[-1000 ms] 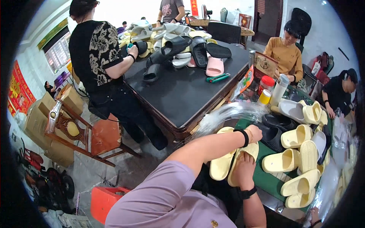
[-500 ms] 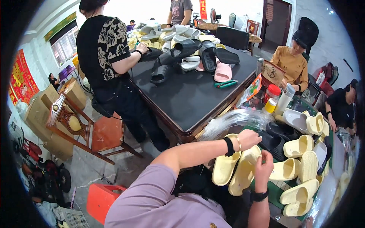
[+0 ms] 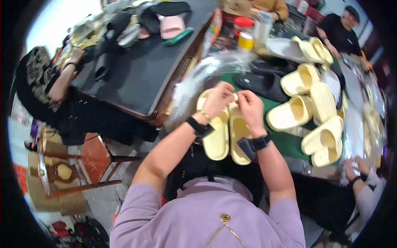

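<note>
A pair of pale yellow slippers lies side by side at the table edge in front of me, a left slipper (image 3: 217, 142) and a right slipper (image 3: 239, 132). Over their far ends my left hand (image 3: 221, 98) and my right hand (image 3: 251, 107) meet, fingertips pinched together. A small pale bit shows between the fingertips, too blurred to name. My hands cover much of the slippers' straps. Just beyond my right hand lies a black slipper (image 3: 266, 87). A bundle of clear plastic strips or bags (image 3: 192, 84) is beside my left hand.
More yellow slippers (image 3: 289, 112) crowd the green tabletop (image 3: 285, 138) to the right. A red-lidded jar (image 3: 243, 27) and a bottle (image 3: 262, 29) stand beyond. A black table (image 3: 132, 78) bears a slipper heap; a co-worker (image 3: 39, 82) leans there. Another person's hands (image 3: 355, 167) work at right.
The view has swung, so the slippers sit further left and higher in it. My hands, apart before over the right slipper, have come together at the fingertips.
</note>
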